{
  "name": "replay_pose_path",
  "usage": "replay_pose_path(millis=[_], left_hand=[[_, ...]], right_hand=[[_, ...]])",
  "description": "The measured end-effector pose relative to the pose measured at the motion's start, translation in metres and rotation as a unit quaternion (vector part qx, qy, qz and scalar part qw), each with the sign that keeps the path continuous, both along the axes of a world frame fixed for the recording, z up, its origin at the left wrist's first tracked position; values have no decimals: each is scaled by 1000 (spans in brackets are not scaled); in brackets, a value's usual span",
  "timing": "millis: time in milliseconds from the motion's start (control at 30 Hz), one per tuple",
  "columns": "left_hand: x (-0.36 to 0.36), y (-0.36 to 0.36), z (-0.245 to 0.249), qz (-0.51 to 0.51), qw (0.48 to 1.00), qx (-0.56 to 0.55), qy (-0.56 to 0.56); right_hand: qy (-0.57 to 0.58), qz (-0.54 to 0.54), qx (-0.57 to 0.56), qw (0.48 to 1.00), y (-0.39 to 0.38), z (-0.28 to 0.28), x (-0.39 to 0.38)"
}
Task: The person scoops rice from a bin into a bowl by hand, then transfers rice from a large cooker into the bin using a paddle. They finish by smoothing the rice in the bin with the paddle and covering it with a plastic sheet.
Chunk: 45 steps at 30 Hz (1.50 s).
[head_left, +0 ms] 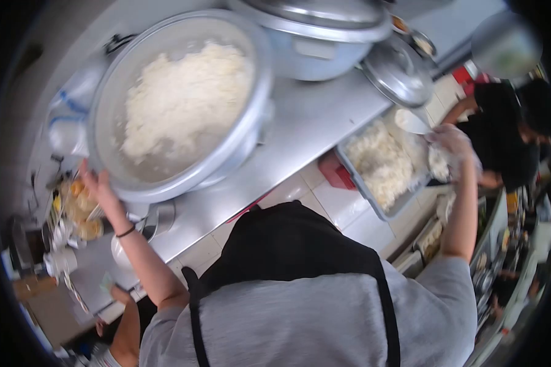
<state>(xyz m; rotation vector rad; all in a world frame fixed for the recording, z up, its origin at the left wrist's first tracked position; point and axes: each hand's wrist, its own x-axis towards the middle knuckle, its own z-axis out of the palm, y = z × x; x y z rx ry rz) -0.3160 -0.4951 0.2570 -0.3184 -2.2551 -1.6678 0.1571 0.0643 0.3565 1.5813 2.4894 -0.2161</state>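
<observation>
A large metal pot (262,92) with cooked white rice (187,92) in it stands on the steel counter. The fingers of my left hand (101,188) are apart, resting against the pot's lower left rim. On the right, my right hand (453,139), in a clear plastic glove, is closed around a white rice paddle (412,122). The paddle is over a grey rectangular tub (362,186), which holds a heap of rice (382,162). Blur hides the finer detail around the gloved fingers.
Behind the pot stands a lidded rice cooker (324,52), with a round metal lid (401,73) beside it. A red container (337,171) is under the tub's left side. One person in black (502,122) is at right; another person's arm (125,324) reaches in lower left.
</observation>
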Motion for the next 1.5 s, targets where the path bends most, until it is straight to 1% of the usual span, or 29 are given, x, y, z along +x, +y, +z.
replay_pose_path(millis=[67,100,133,167,200,233,267,300,333,367,500,533,600,633,667,700,733,800,833,900,933,1000,1033,1100,1200,1267,1300,1367,1500], left_hand=[[7,6,7,1,998,-46,41],[11,11,12,-1,997,-60,54],[11,10,13,14,997,-60,53],[10,9,13,1,994,-78,73],[10,9,12,-15,991,-97,93],[12,10,13,-9,991,-94,91],[14,13,14,-2,993,-87,84],[16,14,15,3,994,-79,77],[17,15,17,7,993,-88,72],[19,16,19,11,994,-84,69],[25,18,26,10,997,-64,44],[25,18,25,11,996,-70,47],[24,18,25,8,996,-74,52],[25,19,26,10,996,-72,46],[26,21,27,9,997,-66,45],[26,21,28,9,997,-60,43],[26,22,29,11,998,-57,40],[27,23,31,-9,999,-27,30],[27,23,32,-10,999,-27,26],[27,24,34,-9,999,-46,24],[27,24,35,-10,999,-44,22],[26,25,36,-13,999,-42,23],[26,25,36,-14,999,-41,21],[25,24,35,-17,998,-50,33],[26,24,36,-15,998,-54,21],[24,25,35,-18,998,-48,24],[26,23,33,-22,998,-45,25],[27,23,34,-25,999,-38,15],[24,22,33,-30,998,-38,31]], right_hand=[[199,-18,-130,971,-6,37,-30],[239,27,-115,964,6,36,-44],[298,144,-65,941,-9,48,-78],[254,191,40,947,-29,65,-107],[141,251,177,941,-100,100,-156],[98,350,147,920,-106,109,-194],[102,492,258,825,-122,106,-223],[35,519,290,803,-145,104,-257],[52,616,422,663,-119,70,-288],[49,621,423,658,-120,56,-307],[-216,755,353,508,-165,21,-378],[-219,758,351,503,-171,17,-382],[-170,751,602,214,-178,7,-381],[-171,754,598,210,-170,-4,-387],[-3,859,373,351,-159,-17,-393],[164,868,107,456,-149,-27,-396],[160,870,105,455,-145,-32,-398],[30,876,369,309,-140,-40,-399],[28,877,366,309,-153,-32,-402],[-267,784,193,527,-173,-16,-409],[-270,783,192,527,-171,-16,-412],[-272,753,124,586,-161,-14,-419],[-274,753,123,586,-153,-18,-421],[-171,792,85,580,-140,-29,-420],[-231,765,-13,601,-197,-26,-406],[-39,823,-33,566,-215,-55,-394],[-38,825,-39,562,-227,-62,-395],[6,791,-11,612,-250,-77,-398],[74,787,23,612,-266,-87,-407]])
